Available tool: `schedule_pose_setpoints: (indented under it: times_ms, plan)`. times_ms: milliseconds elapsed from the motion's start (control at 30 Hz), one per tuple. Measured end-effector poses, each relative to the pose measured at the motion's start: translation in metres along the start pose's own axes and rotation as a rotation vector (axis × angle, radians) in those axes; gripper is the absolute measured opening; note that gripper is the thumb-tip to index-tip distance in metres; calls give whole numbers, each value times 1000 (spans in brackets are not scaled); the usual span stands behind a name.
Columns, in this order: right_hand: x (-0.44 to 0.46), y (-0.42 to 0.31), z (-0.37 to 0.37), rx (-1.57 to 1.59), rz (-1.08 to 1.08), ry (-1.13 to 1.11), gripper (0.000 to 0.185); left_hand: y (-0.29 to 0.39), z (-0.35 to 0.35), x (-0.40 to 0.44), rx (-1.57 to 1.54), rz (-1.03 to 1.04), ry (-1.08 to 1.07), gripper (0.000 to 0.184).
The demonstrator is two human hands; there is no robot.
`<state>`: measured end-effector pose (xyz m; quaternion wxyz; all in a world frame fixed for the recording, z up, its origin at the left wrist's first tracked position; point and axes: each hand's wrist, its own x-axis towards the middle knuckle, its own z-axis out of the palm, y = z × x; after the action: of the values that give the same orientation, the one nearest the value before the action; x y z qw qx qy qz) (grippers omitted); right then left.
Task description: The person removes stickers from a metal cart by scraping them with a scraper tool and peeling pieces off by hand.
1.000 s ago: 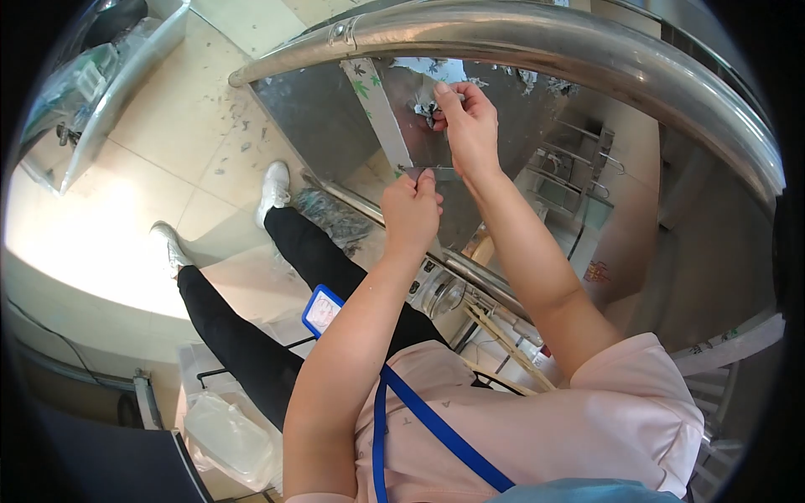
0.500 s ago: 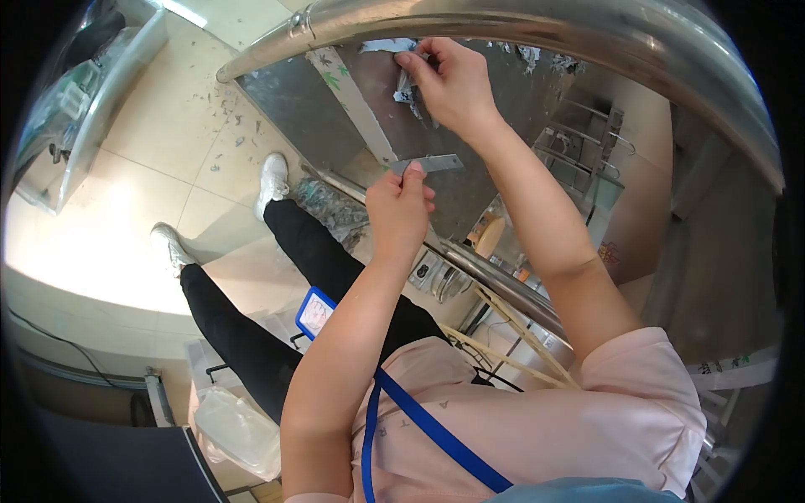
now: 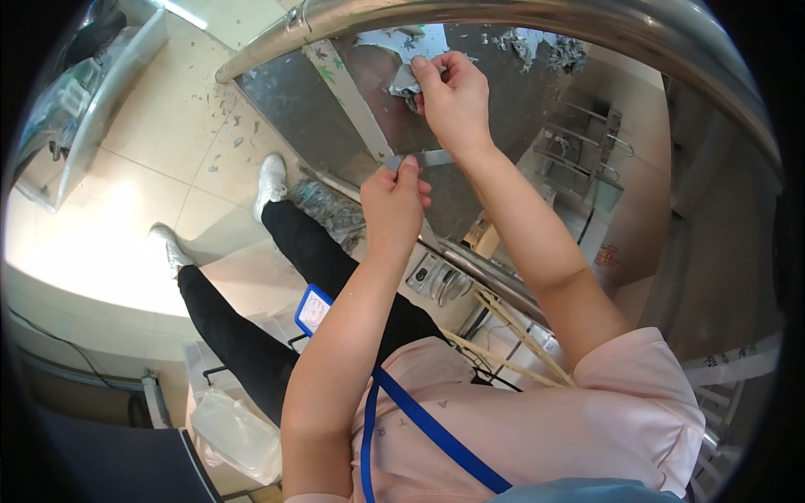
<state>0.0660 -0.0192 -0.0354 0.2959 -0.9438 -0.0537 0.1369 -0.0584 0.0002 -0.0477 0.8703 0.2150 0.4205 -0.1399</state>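
Observation:
My left hand (image 3: 394, 201) is closed around a flat metal strip (image 3: 434, 158), which looks like a short steel ruler. Above it, my right hand (image 3: 457, 99) pinches a crumpled piece of peeling film (image 3: 406, 82) between thumb and fingers. The film is white and silvery and hangs in front of a dark metal panel (image 3: 293, 101). A larger white patch with leaf-like prints (image 3: 423, 38) shows on the panel just above my right hand. A pale strip with green leaf prints (image 3: 344, 96) runs down the panel toward my left hand.
A thick metal tube rail (image 3: 377, 18) curves over the panel. Shredded film (image 3: 566, 54) clings near its upper right. Scraps litter the tiled floor (image 3: 159, 176), and a clear plastic bin (image 3: 126, 84) stands at the left. Wooden sticks (image 3: 524, 335) lie by my waist.
My right hand has moved down slightly with the film, and more of the white printed patch above it is visible. My left hand has shifted slightly up and left with the metal strip.

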Motion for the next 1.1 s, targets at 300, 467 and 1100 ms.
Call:
schedule_pose_setpoints:
  times_ms: [300,467,1100]
  plan:
    - [-8,-5,-21,-253,-72,-173,39,-4,3,2,-5,60,43,26]
    - [1,-9,-6,-322,-190,-173,34,-8,2,3,30,58,37,24]
    - [41,-25,-45,-138,-179,-375,29,-7,7,0,-15,32,84,23]
